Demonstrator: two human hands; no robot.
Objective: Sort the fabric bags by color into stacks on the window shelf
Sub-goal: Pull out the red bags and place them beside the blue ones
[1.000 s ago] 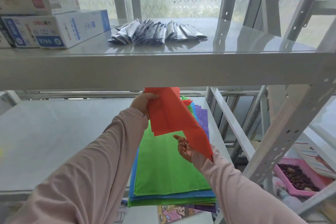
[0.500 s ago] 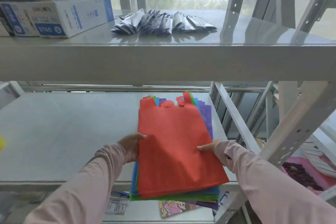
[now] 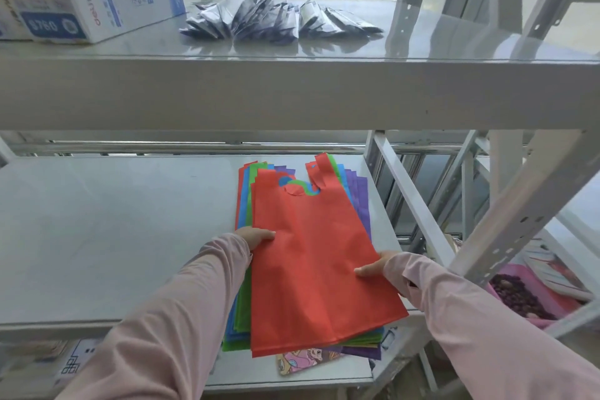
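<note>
A red fabric bag (image 3: 311, 263) lies flat on top of a mixed pile of bags on the middle shelf (image 3: 113, 237). Green (image 3: 238, 315), blue (image 3: 244, 198) and purple (image 3: 362, 204) bags stick out from under it, and another red edge shows at the pile's left. My left hand (image 3: 256, 235) grips the red bag's left edge, thumb on top. On the bag's right edge my right hand (image 3: 376, 266) holds it the same way. Both sleeves are pale pink.
The upper shelf (image 3: 292, 91) carries white and blue boxes (image 3: 87, 0) at the left and a row of silvery packets (image 3: 276, 18). Slanted metal struts (image 3: 418, 204) stand right of the pile. A pink tray with dark bits (image 3: 526, 295) sits low right. Cartoon-printed item (image 3: 305, 359) lies below.
The red bag, held up and folded a second ago, has been spread flat on the pile. My hands have slid to its side edges. The view has dipped a little.
</note>
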